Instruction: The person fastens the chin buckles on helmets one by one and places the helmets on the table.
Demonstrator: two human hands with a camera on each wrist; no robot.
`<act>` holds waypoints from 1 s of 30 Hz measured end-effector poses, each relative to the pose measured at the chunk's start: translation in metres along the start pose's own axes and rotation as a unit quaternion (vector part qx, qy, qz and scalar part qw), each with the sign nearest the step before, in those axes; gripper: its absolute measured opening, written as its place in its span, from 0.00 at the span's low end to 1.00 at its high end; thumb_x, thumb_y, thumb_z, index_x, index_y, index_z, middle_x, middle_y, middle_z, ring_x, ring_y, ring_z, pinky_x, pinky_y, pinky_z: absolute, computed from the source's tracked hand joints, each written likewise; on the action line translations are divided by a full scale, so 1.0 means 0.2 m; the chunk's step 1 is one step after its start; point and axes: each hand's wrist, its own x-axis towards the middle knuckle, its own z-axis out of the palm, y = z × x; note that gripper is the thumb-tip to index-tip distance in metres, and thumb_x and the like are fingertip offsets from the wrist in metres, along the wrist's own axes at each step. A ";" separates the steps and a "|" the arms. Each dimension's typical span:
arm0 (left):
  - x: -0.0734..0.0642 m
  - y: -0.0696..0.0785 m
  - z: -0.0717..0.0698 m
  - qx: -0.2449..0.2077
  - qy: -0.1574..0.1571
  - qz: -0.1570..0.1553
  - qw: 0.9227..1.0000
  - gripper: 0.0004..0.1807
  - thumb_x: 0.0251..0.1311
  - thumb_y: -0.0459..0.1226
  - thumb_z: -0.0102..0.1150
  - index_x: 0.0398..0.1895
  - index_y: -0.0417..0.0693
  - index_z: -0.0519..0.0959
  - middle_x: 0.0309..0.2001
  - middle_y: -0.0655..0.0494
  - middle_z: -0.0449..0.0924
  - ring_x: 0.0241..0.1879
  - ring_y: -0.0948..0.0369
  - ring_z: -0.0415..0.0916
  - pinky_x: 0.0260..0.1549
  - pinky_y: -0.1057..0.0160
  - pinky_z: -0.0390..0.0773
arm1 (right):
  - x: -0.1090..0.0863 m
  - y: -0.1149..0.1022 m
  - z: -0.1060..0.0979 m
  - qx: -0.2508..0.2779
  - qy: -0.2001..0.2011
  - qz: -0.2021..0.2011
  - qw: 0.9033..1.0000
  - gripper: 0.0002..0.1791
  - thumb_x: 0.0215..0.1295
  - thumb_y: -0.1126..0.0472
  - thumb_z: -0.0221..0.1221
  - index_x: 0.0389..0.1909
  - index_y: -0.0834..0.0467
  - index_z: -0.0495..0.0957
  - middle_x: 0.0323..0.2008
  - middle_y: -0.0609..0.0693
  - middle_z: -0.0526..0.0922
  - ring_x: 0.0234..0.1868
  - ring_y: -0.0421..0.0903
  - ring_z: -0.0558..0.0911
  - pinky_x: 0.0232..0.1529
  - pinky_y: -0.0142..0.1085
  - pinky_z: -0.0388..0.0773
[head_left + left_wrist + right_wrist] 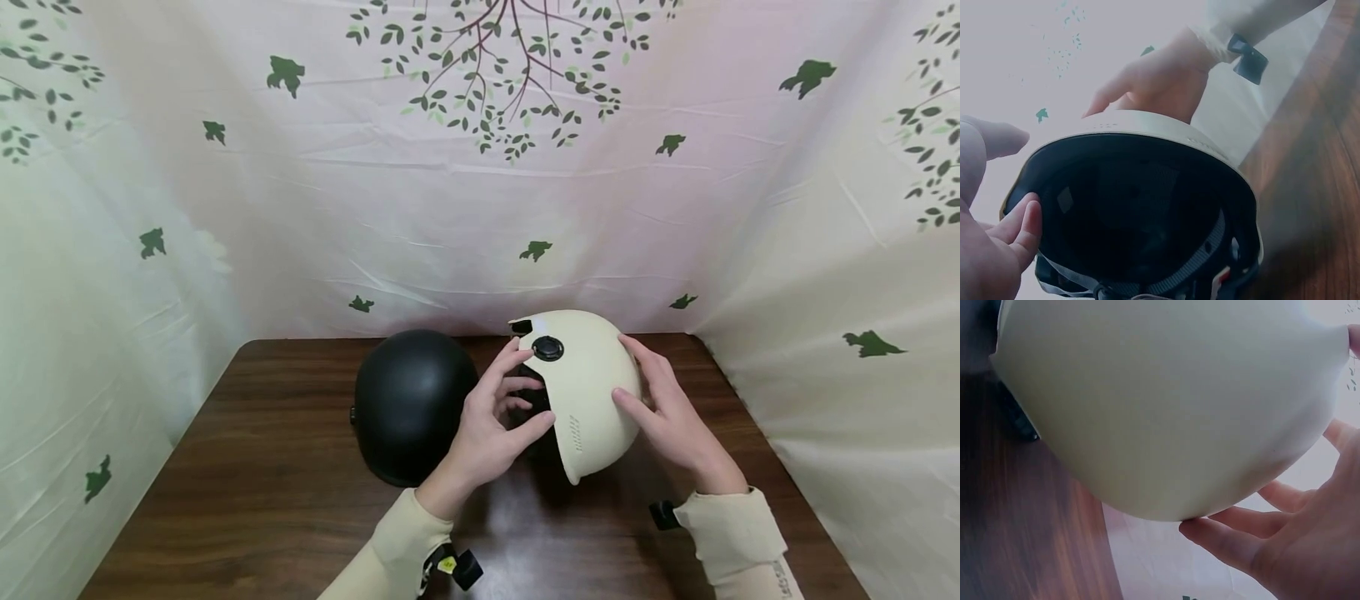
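Observation:
A cream helmet [596,396] is tilted over the right half of the table, its opening facing left. My left hand [483,433] holds the helmet at the opening's edge: some fingers [1030,219] reach inside the rim, and one finger lies near the round black side disc [548,348]. My right hand [671,421] holds the outer shell from the right, its fingertips [1194,528] against the smooth surface. Within the dark interior, straps [1072,275] hang along the lower side. Whether the shell touches the table cannot be seen.
Close to my left hand, a black helmet [412,400] sits dome up on the brown wooden table [262,467]. White cloth [442,217] printed with leaves and birds surrounds the table's back and sides. Each wrist carries a small black camera [468,571].

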 end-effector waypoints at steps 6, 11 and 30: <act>0.01 0.01 0.01 0.007 -0.013 0.012 1.000 0.41 0.61 0.28 0.72 0.77 0.45 0.66 0.84 0.50 0.53 0.58 0.51 0.82 0.50 0.57 0.85 | 0.00 0.00 0.00 0.028 -0.003 0.006 1.000 0.41 0.78 0.59 0.58 0.85 0.46 0.49 0.76 0.60 0.57 0.66 0.60 0.72 0.51 0.53 0.82; 0.02 0.01 0.00 0.008 -0.027 0.033 0.999 0.41 0.63 0.28 0.70 0.79 0.44 0.64 0.82 0.45 0.55 0.60 0.46 0.81 0.50 0.49 0.86 | 0.00 -0.01 -0.01 0.005 0.051 -0.011 0.999 0.41 0.71 0.61 0.66 0.81 0.51 0.60 0.75 0.56 0.63 0.69 0.53 0.68 0.66 0.32 0.71; -0.06 -0.08 -0.08 0.041 0.000 -0.037 0.998 0.38 0.66 0.34 0.70 0.78 0.57 0.67 0.75 0.58 0.69 0.60 0.53 0.79 0.50 0.48 0.85 | 0.01 -0.01 -0.03 -0.003 0.083 -0.022 0.996 0.34 0.71 0.62 0.65 0.77 0.45 0.70 0.75 0.54 0.69 0.71 0.41 0.66 0.60 0.16 0.60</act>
